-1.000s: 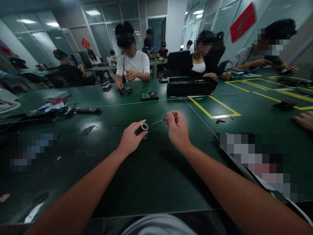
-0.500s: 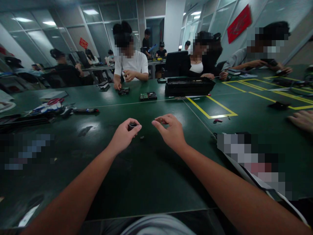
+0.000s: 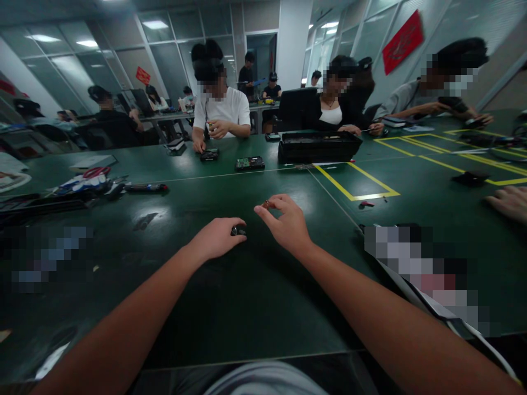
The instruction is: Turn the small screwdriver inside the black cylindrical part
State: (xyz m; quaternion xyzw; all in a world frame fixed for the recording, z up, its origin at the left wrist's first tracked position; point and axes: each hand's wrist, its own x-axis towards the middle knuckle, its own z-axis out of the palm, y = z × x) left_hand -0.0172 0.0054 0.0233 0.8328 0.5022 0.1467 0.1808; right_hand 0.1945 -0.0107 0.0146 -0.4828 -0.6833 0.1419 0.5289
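My left hand (image 3: 216,238) is low over the green tabletop (image 3: 247,307), its fingers curled round a small dark cylindrical part (image 3: 235,230) with a shiny rim. Beside that part, at the fingertips, is a small greyish bit (image 3: 242,232); whether it is pinched or merely touched I cannot tell. To the right and slightly farther off, my right hand (image 3: 286,219) pinches a tiny copper-coloured piece (image 3: 265,203) between thumb and fingers. A narrow gap separates the two hands.
Beyond my hands lie a circuit board (image 3: 250,163) and a long black casing (image 3: 319,146). A dark pen-like tool (image 3: 146,187) and red-handled tool (image 3: 96,171) are left. Yellow tape (image 3: 374,195) marks the table. A co-worker's hand (image 3: 508,202) rests at right; other people sit opposite.
My left hand has come down and slightly right with the dark cylindrical part, reaching the small greyish bit on the table. My right hand stays nearly in place, still pinching the copper-coloured piece.
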